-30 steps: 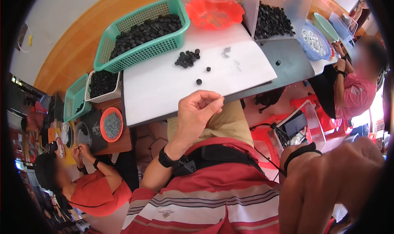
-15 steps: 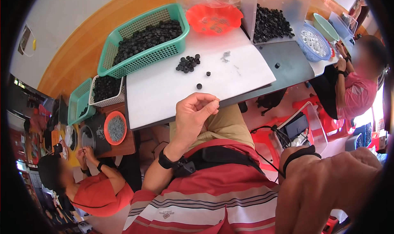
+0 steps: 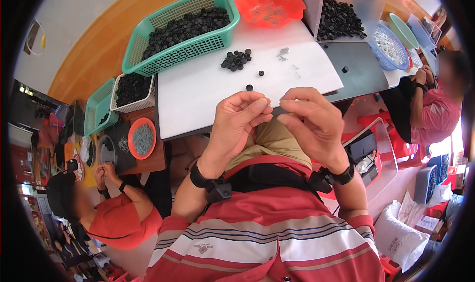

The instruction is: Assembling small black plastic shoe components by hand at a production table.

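My left hand (image 3: pixel 241 117) is closed in a pinch in front of the white sheet's near edge; what sits between its fingertips is too small to make out. My right hand (image 3: pixel 316 126) faces it, thumb and forefinger apart, with nothing visible between them. Two small black round caps stand loose on the white sheet (image 3: pixel 193 101): one cap (image 3: pixel 249 88) just beyond my left fingers, another cap (image 3: pixel 261 73) a little farther off. Behind them lies a heap of black caps (image 3: pixel 236 60). Small clear or grey bits (image 3: pixel 283 54) are scattered to its right.
A green basket (image 3: pixel 185 52) of black parts stands at the back left, beside a red scalloped bowl (image 3: pixel 247 5) and a clear bin (image 3: pixel 312 15) of black caps. A white basket (image 3: pixel 143 104) is at left. Co-workers sit at left (image 3: pixel 123 212) and right (image 3: pixel 435 109).
My right hand has come in from the lower right to face my left hand. The left hand keeps its pinch. The table appears slightly higher in view.
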`<state>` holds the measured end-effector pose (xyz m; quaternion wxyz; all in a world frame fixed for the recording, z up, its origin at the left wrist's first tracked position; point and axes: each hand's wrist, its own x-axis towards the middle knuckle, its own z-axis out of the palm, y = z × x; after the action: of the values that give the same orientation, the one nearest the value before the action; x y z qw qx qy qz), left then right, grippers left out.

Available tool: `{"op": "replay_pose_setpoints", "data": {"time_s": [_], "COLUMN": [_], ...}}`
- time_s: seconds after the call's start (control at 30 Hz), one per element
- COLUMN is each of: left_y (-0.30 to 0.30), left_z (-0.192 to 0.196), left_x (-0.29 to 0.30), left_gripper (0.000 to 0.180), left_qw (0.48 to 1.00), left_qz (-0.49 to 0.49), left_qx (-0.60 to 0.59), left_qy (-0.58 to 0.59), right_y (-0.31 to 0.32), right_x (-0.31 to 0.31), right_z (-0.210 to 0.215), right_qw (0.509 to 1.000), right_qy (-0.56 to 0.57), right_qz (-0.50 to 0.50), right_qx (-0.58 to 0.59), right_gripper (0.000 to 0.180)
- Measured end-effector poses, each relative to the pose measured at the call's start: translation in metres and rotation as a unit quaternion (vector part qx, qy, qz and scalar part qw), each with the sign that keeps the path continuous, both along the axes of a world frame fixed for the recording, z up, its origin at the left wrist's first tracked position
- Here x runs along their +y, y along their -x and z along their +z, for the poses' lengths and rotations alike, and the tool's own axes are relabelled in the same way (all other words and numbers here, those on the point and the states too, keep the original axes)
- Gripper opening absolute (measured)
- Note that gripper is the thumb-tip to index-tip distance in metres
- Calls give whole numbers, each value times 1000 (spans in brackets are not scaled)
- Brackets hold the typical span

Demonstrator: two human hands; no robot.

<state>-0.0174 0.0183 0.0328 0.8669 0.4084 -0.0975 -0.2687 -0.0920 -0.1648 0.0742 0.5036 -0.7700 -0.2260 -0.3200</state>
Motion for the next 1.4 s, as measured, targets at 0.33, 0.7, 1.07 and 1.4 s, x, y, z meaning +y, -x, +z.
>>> {"op": "replay_pose_setpoints", "data": {"time_s": [0.33,0.7,1.07,1.4], "left_y": [3,-10,-69,-95], "left_z": [-7,-11,-14,-20], "left_x": [1,-4,-28,-40], "left_gripper": [12,22,23,18], "left_qw": [996,934,693,650], "left_qz": [-57,130,186,73], "left_qx": [54,-215,-484,-513], "left_qy": [50,-254,-501,-555], "right_y": [-14,-14,-16,-14], "right_x": [7,-8,-25,-38], "right_z": [-38,-59,-75,-79], "right_qw": [998,994,986,980], "right_qy": [25,-24,-77,-115], "right_qz": [-60,-88,-97,-93], "right_qx": [14,66,110,134], "right_gripper": [26,16,13,12]}}
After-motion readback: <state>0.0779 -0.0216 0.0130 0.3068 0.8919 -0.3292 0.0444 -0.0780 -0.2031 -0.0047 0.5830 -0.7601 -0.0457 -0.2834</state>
